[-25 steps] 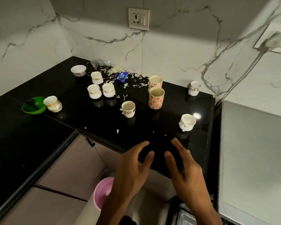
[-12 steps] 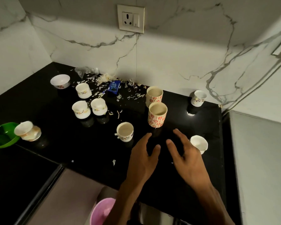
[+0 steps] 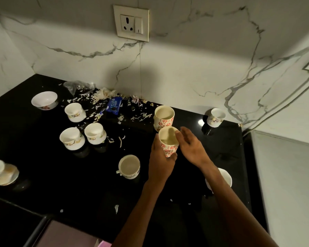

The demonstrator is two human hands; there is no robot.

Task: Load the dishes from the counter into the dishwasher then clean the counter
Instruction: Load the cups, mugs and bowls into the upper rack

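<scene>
On the black desk (image 3: 43,175), we are wrapping our left hand (image 3: 160,162) around the near red-flowered tumbler (image 3: 168,140), a grasping grip. It is standing roughly upright, long axis vertical, mouth pointing up. Our right hand (image 3: 190,147) is touching its rim, fingers relaxed.

Single view only: head cam, wide-angle, looking forward and steeply down onto the black counter (image 3: 43,175) from its front edge. Faces the marble back wall (image 3: 185,77), wall socket (image 3: 131,23) near top centre. Close range: both forearms enter from the bottom edge, hands mid-frame. Straight edges bow toward the borders. No second view, so nothing shared.
</scene>
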